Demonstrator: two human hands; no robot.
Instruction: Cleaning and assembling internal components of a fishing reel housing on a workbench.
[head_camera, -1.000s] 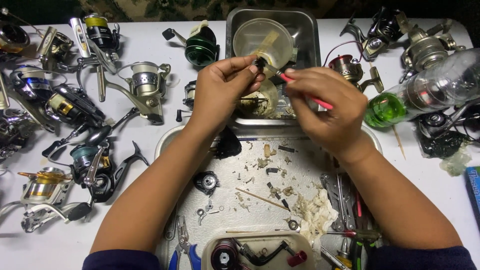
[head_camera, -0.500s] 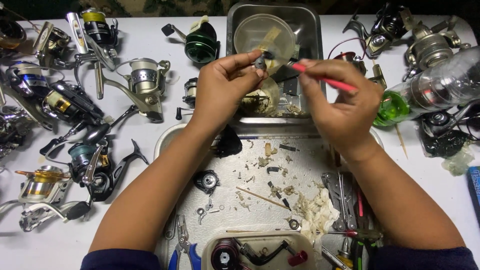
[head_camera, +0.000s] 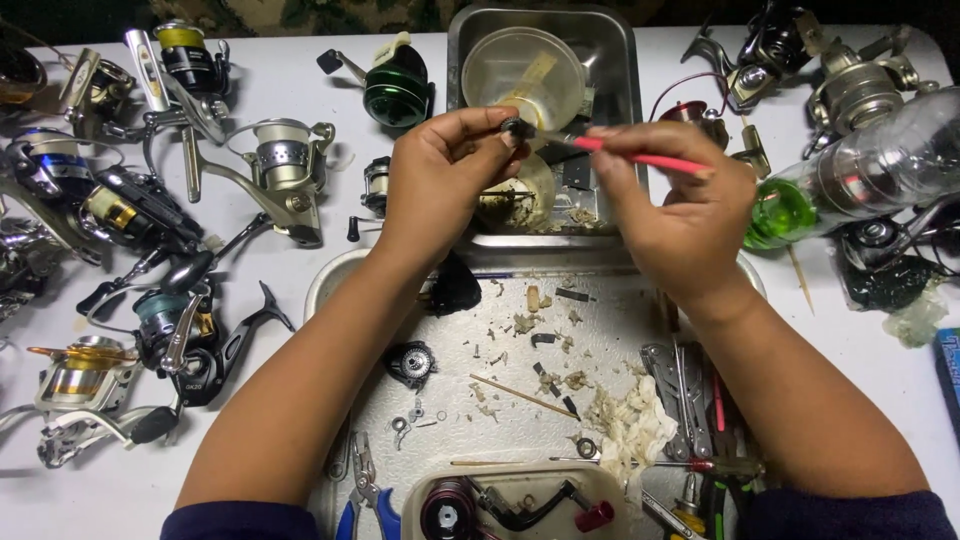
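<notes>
- Part, small, dark (head_camera: 516, 128): pinched in the fingertips of my left hand (head_camera: 440, 175), held above the steel pan (head_camera: 620, 60) on the desk.
- Red-handled tool (head_camera: 640, 156): gripped in my right hand (head_camera: 690, 215), long axis near level, tip pointing left and meeting the part.
- Nearer hand: left, already on it.

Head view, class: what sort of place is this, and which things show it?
Probably a fishing-reel repair bench: many spinning reels lie about, small parts and debris cover a metal tray, and pliers lie ready.
</notes>
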